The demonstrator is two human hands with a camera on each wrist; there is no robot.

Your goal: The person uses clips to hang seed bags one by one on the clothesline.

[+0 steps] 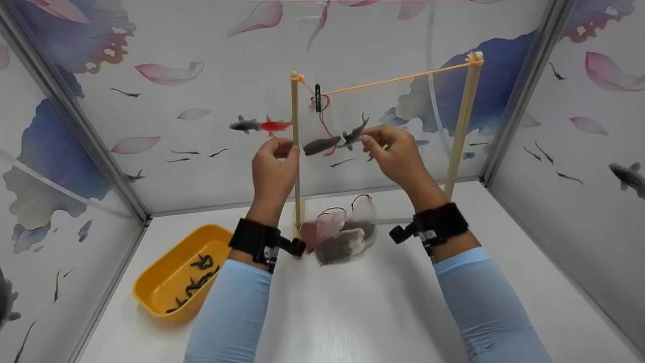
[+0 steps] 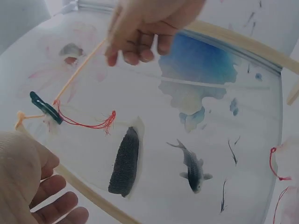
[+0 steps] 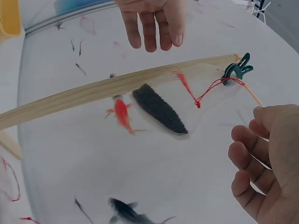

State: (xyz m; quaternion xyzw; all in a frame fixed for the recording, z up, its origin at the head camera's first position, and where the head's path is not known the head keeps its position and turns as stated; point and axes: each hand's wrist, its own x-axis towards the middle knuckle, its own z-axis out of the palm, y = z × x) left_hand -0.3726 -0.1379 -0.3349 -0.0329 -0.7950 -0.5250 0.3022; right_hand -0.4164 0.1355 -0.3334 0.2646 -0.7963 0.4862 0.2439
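A translucent drawstring pouch with a dark lower part hangs from an orange string by a dark green clip. Its red cord and tassel dangle beside it. My left hand is by the left wooden post, fingers loosely bent and apart from the pouch. To the pouch's right is my right hand, fingers relaxed and holding nothing; its fingertips overlap the string in the left wrist view.
Several similar pouches lie on the white table between the posts. At left, a yellow bin holds several dark green clips. The right wooden post stands beyond my right hand. Printed panels surround the table.
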